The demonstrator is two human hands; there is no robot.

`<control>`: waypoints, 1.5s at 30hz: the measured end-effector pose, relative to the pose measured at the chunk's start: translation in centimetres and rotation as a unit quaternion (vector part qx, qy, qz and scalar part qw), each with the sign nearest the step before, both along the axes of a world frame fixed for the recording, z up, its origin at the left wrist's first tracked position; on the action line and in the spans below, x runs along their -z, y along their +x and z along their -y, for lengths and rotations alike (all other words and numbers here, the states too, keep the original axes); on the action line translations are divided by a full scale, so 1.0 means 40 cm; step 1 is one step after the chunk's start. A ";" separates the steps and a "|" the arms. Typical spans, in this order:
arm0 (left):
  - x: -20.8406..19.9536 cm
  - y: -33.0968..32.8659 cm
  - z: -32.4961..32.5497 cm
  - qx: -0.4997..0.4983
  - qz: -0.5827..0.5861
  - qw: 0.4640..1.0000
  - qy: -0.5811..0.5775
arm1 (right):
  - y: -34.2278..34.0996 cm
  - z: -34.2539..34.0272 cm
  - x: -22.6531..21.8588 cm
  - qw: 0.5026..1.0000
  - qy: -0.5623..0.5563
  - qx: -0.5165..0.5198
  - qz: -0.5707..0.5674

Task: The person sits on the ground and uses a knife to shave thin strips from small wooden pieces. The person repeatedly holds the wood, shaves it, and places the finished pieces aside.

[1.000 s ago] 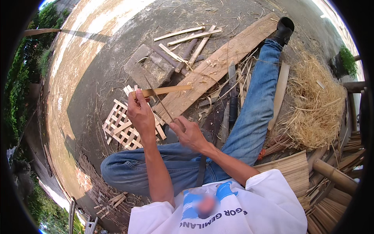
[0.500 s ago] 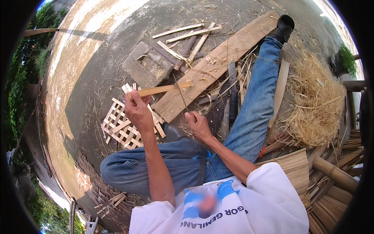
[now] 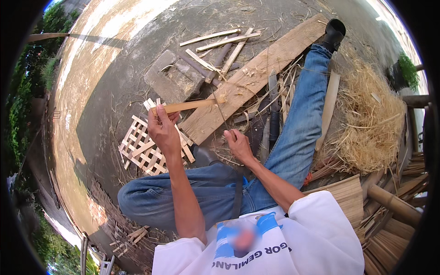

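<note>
My left hand [image 3: 162, 130] is closed around the near end of a flat, yellowish bamboo strip [image 3: 190, 106]. The strip points right, its other end over a long wooden plank [image 3: 261, 62] lying slantwise on the ground. In my right hand [image 3: 239, 145], fingers curled, is the handle end of a knife with a long, thin, dark blade [image 3: 221, 111]. That blade crosses the strip close to its far end; whether it cuts into the strip cannot be made out. Below my left hand lies a woven lattice of pale bamboo strips [image 3: 145, 151], partly hidden by my wrist.
A concrete block [image 3: 167, 80] lies left of the plank, with several split bamboo pieces [image 3: 229, 42] beyond it. My outstretched leg [image 3: 305, 101] runs along the plank's right side. Farther right are a heap of straw-like shavings [image 3: 369, 121] and bamboo poles [image 3: 394, 201].
My right hand and the knife have shifted slightly right, and the blade now crosses nearer the strip's far end. My left hand has hardly moved.
</note>
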State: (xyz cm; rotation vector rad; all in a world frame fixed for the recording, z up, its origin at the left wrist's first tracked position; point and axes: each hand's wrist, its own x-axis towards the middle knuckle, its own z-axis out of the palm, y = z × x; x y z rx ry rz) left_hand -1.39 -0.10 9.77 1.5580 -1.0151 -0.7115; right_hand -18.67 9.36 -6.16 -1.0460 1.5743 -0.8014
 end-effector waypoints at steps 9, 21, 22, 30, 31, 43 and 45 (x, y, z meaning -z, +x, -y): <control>0.011 0.008 0.001 -0.008 -0.012 1.000 0.002 | 0.006 -0.007 -0.018 0.999 -0.038 -0.001 -0.011; 0.018 0.008 0.003 0.002 0.017 1.000 0.003 | -0.006 -0.014 0.043 0.997 -0.025 0.041 -0.067; 0.014 0.007 0.009 0.006 0.016 1.000 -0.008 | -0.008 -0.012 0.053 0.998 -0.032 0.029 -0.050; 0.010 0.000 -0.008 -0.009 0.011 1.000 0.003 | -0.014 -0.026 0.082 0.999 0.008 0.048 -0.011; 0.014 -0.003 0.000 -0.009 0.008 1.000 -0.009 | -0.016 -0.035 0.079 0.999 -0.013 0.026 -0.016; 0.027 0.011 -0.019 -0.023 0.024 0.999 -0.019 | -0.026 -0.055 0.078 0.995 -0.010 -0.013 -0.102; 0.026 0.022 -0.010 -0.025 -0.008 1.000 -0.017 | -0.017 -0.063 0.076 0.999 0.025 0.000 -0.035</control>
